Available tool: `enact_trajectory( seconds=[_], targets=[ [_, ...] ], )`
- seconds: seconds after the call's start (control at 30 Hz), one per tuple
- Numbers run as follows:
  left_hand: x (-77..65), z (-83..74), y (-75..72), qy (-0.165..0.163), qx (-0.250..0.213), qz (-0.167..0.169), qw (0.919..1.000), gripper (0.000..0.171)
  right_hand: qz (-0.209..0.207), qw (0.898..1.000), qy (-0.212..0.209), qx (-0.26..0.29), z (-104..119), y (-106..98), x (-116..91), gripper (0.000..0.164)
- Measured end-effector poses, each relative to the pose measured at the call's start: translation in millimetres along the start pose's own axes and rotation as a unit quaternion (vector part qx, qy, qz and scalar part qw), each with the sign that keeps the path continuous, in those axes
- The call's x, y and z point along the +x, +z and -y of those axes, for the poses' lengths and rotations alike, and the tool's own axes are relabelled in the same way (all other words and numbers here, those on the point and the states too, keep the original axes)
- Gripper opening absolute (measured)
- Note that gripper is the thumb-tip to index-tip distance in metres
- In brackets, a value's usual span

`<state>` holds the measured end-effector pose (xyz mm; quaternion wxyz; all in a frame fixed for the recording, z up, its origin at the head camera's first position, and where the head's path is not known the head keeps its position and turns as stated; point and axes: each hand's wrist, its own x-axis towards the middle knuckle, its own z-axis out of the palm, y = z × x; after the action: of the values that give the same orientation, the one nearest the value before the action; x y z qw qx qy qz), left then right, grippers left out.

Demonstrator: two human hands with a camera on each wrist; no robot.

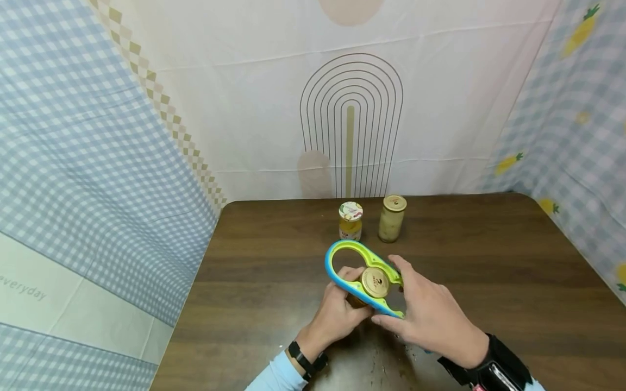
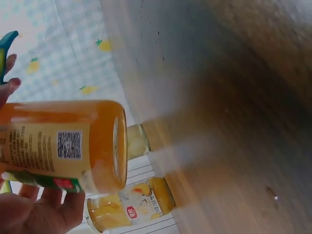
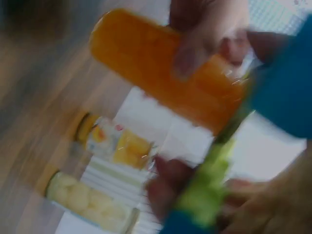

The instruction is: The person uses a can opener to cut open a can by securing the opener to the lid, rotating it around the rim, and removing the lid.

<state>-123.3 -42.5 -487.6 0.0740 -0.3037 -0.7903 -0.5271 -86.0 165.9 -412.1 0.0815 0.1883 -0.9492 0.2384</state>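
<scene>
In the head view my left hand (image 1: 337, 312) grips a glass jar of orange contents (image 2: 105, 146) by its body, lifted off the table. The jar has a gold lid (image 1: 375, 282) and a label with a square code. A blue and lime-green jar opener (image 1: 373, 258) lies around the lid, its toothed inner edges on either side of it. My right hand (image 1: 432, 312) holds the opener near its free ends, thumb on the near arm and fingers at the far one. The right wrist view is blurred.
On the wooden table (image 1: 264, 244) behind my hands stand a yellow fruit jar (image 1: 350, 222) with a patterned lid and a jar of pale round pieces (image 1: 392, 220). Wet spots mark the table near me. Cloth hangs behind and at both sides.
</scene>
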Motion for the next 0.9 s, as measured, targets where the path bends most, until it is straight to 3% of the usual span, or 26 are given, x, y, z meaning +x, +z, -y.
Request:
enact_trajectory(
  seconds=[0.2,0.47,0.9],
  targets=[
    [2.8,-2.6,3.1,0.004,-0.022,0.025,0.9994,0.065,0.002,0.999,0.038,-0.036,12,2,-2,0.090],
    [1.6,-4.6,7.0,-0.010,-0.045,0.081,0.9957,0.059,0.022,0.999,0.013,-0.045,10,-2,1,0.083],
    [9.1,-11.3,7.3,-0.007,-0.057,0.028,0.9980,0.050,-0.001,0.998,-0.020,-0.059,15,-7,6,0.081]
  ],
)
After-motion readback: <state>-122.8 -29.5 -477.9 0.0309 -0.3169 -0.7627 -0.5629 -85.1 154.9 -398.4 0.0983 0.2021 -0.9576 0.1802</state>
